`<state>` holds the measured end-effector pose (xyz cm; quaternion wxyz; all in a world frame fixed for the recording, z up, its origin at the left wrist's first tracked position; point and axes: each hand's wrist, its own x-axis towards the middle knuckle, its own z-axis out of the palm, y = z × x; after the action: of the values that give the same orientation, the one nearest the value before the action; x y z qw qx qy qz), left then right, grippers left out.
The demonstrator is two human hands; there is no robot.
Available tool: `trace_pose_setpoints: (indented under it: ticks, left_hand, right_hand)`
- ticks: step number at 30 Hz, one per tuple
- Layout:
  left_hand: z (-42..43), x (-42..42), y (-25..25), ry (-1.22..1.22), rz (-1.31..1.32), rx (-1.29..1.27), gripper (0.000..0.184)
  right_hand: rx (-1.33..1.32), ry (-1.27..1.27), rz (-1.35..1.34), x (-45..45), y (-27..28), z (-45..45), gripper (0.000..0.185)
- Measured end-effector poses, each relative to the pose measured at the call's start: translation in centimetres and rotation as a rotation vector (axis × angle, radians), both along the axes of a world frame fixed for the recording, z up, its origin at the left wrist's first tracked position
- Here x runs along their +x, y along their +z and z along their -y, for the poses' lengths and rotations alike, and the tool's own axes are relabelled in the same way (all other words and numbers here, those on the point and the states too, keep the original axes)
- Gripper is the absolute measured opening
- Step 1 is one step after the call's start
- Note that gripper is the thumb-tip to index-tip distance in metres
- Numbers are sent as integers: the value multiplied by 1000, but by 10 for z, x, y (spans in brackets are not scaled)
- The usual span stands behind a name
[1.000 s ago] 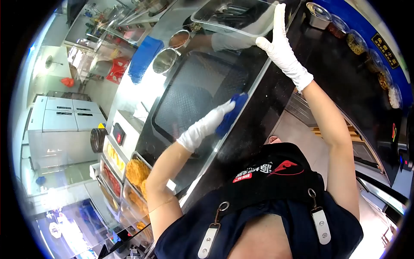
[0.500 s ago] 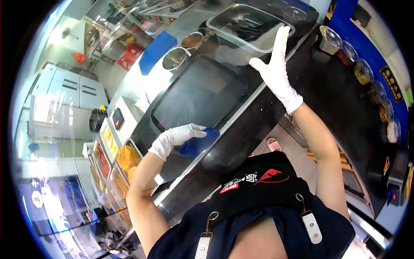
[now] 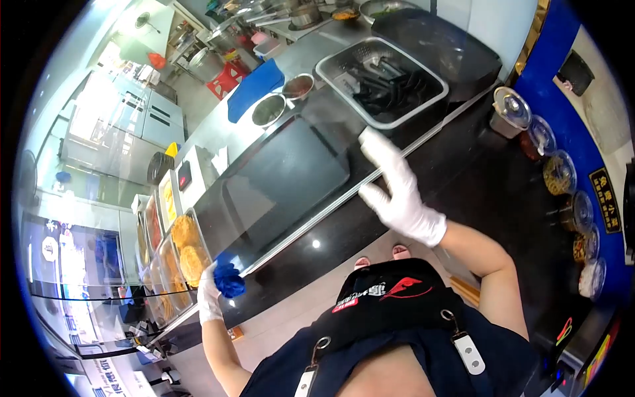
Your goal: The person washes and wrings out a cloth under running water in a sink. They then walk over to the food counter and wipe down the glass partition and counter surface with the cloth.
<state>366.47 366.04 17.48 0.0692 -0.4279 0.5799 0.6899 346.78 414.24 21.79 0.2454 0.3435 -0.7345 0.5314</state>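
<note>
My left hand (image 3: 208,291), in a white glove, is closed around a bunched dark blue cloth (image 3: 229,280) at the front edge of the counter, beside the food trays. My right hand (image 3: 401,198), also gloved, is open above the dark counter front, its fingers stretched out and its thumb apart; it holds nothing. Between the hands a dark rectangular tray (image 3: 291,169) lies on the counter. Just beyond my right fingertips stands a metal pan (image 3: 324,68) with several black utensils (image 3: 390,83) inside.
Golden fried patties (image 3: 185,231) lie in clear trays at the left. Two metal bowls (image 3: 268,110) and a blue sheet (image 3: 254,89) sit behind the dark tray. Lidded tubs (image 3: 510,112) line the right side. A metal strip (image 3: 311,221) edges the counter.
My left hand has moved left with the blue cloth, from the dark tray's front corner to near the food trays. My right hand has drawn back from the metal pan toward me.
</note>
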Motion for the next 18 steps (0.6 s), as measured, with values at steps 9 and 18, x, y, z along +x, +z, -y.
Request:
trace_pose_setpoints:
  ticks: [9,18]
  left_hand:
    - [-199,32,74,54,-256,102,60]
    - [-346,-80,27,-330,-433,-742,34]
  right_hand:
    - [-25,853,849,33,-67,25,33]
    - [-823,1263,2178,56,-79,4,42]
